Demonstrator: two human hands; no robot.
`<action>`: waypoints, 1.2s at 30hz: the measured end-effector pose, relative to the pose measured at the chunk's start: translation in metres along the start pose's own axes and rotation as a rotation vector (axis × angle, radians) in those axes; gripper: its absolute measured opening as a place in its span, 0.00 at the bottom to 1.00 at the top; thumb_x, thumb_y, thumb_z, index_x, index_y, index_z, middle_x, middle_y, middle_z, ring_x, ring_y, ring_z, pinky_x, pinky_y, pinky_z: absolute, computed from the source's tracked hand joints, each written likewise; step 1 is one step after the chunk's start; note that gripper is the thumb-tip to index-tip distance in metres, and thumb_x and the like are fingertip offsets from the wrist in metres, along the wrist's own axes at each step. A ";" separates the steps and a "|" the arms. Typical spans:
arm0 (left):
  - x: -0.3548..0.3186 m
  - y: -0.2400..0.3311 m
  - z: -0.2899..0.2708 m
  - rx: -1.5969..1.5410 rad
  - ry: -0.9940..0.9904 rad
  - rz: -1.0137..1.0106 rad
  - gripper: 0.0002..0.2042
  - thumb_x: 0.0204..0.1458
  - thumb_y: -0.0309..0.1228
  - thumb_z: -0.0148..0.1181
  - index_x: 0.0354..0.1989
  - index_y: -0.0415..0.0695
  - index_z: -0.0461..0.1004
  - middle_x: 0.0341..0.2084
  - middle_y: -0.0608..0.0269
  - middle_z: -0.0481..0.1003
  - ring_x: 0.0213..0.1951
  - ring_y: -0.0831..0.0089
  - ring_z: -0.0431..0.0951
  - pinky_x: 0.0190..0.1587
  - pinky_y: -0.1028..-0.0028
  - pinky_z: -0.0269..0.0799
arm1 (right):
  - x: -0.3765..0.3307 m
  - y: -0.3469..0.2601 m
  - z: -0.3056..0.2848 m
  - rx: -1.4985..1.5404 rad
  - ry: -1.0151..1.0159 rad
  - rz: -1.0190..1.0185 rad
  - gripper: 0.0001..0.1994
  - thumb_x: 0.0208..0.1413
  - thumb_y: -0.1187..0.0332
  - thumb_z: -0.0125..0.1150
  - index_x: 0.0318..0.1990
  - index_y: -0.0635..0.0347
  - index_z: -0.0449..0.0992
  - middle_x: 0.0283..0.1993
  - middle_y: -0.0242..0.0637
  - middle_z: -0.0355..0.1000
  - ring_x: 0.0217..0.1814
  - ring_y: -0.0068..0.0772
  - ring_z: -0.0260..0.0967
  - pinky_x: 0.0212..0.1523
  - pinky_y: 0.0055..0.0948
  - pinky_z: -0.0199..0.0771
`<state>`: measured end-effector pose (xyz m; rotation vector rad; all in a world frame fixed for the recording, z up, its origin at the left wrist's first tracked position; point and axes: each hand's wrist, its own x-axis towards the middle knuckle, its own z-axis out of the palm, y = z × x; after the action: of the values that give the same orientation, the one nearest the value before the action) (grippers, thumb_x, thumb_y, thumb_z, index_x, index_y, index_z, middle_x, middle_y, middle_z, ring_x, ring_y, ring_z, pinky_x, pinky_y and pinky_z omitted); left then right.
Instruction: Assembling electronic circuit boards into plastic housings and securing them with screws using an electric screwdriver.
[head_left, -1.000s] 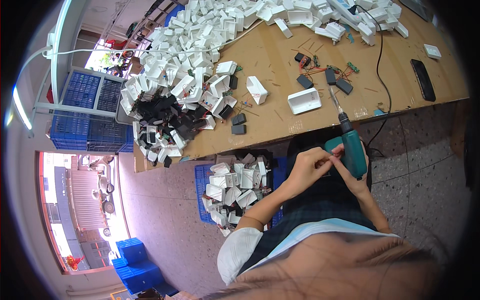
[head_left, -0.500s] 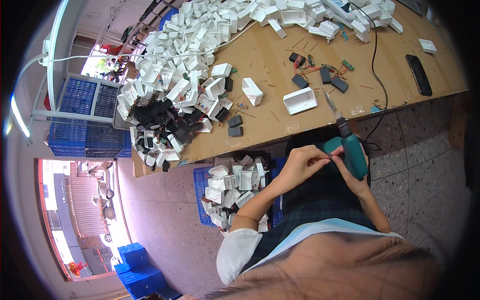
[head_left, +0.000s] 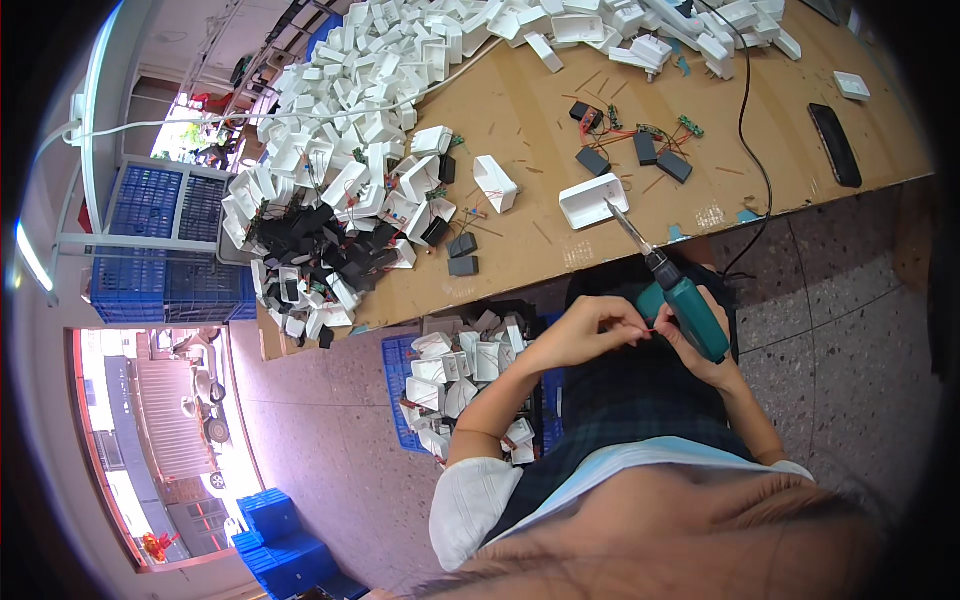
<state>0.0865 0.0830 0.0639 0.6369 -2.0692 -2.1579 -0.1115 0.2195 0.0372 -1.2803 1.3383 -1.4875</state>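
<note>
My right hand [head_left: 712, 368] is closed around a green soldering gun [head_left: 697, 310], whose metal tip points up and left, overlapping the white plastic casing [head_left: 594, 202] at the table's near edge. I cannot tell whether it touches. Over my lap, my left hand [head_left: 598, 328] pinches a thin red wire [head_left: 652, 330] between thumb and fingertips. The wire's other end reaches my right thumb, just left of the gun's body. Beyond the casing lie several dark grey blocks [head_left: 673, 167] wired to small green circuit boards [head_left: 690, 126].
White casings [head_left: 370, 95] are heaped at the back left, beside dark blocks and wires [head_left: 320, 240]. A black cable [head_left: 752, 130] crosses the cardboard-covered table [head_left: 540, 105]. A phone [head_left: 835, 146] lies at right. Below stands a blue crate [head_left: 397, 385] of casings.
The soldering gun's tip has swung left and lower, now over the white casing. My left hand has shifted slightly left, and more of the red wire shows between the hands.
</note>
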 end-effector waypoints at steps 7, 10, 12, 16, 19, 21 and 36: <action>-0.029 0.029 -0.070 0.331 0.322 0.058 0.07 0.66 0.28 0.61 0.42 0.36 0.79 0.34 0.67 0.79 0.38 0.83 0.78 0.38 0.78 0.74 | 0.003 -0.007 -0.008 0.072 0.096 0.052 0.13 0.62 0.72 0.71 0.48 0.62 0.71 0.42 0.35 0.76 0.42 0.21 0.72 0.45 0.24 0.75; -0.018 0.039 -0.094 0.490 0.369 0.056 0.07 0.64 0.28 0.64 0.39 0.36 0.80 0.32 0.63 0.78 0.33 0.78 0.77 0.33 0.73 0.73 | 0.011 -0.014 -0.014 0.003 0.132 0.068 0.16 0.62 0.69 0.70 0.53 0.63 0.73 0.42 0.32 0.73 0.42 0.19 0.69 0.46 0.24 0.73; 0.004 0.026 -0.095 0.683 0.322 0.149 0.06 0.62 0.28 0.65 0.39 0.37 0.80 0.32 0.58 0.76 0.31 0.70 0.77 0.33 0.70 0.72 | 0.017 -0.018 -0.016 -0.269 0.230 -0.089 0.16 0.62 0.70 0.69 0.53 0.64 0.74 0.43 0.32 0.71 0.40 0.19 0.68 0.45 0.23 0.72; 0.034 0.015 -0.096 0.800 0.490 0.340 0.05 0.60 0.25 0.64 0.39 0.37 0.80 0.34 0.50 0.75 0.33 0.53 0.77 0.37 0.66 0.73 | 0.006 -0.003 -0.019 -0.230 0.296 -0.030 0.18 0.64 0.71 0.65 0.58 0.65 0.71 0.41 0.31 0.69 0.39 0.20 0.68 0.42 0.23 0.70; 0.007 0.055 -0.096 0.818 0.535 0.284 0.04 0.56 0.21 0.66 0.39 0.37 0.81 0.33 0.53 0.75 0.32 0.59 0.77 0.36 0.68 0.73 | 0.001 0.004 -0.022 -0.108 0.374 0.049 0.14 0.61 0.73 0.67 0.51 0.67 0.74 0.41 0.33 0.69 0.38 0.24 0.68 0.42 0.26 0.70; -0.015 0.074 -0.099 0.792 0.566 0.243 0.05 0.54 0.20 0.67 0.39 0.38 0.82 0.32 0.55 0.75 0.31 0.61 0.77 0.35 0.70 0.73 | 0.000 0.006 -0.027 -0.102 0.362 0.080 0.14 0.61 0.72 0.66 0.51 0.67 0.74 0.40 0.32 0.69 0.38 0.23 0.68 0.42 0.26 0.70; 0.070 -0.019 -0.025 1.038 1.025 0.373 0.05 0.53 0.27 0.71 0.38 0.45 0.83 0.31 0.64 0.77 0.39 0.63 0.76 0.49 0.64 0.63 | -0.004 0.032 -0.022 -0.095 0.193 -0.042 0.26 0.63 0.62 0.65 0.60 0.70 0.65 0.38 0.38 0.74 0.36 0.25 0.72 0.41 0.26 0.75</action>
<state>0.0355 0.0371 0.0288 0.9910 -2.1617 -0.2357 -0.1346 0.2231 0.0062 -1.2561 1.5305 -1.6272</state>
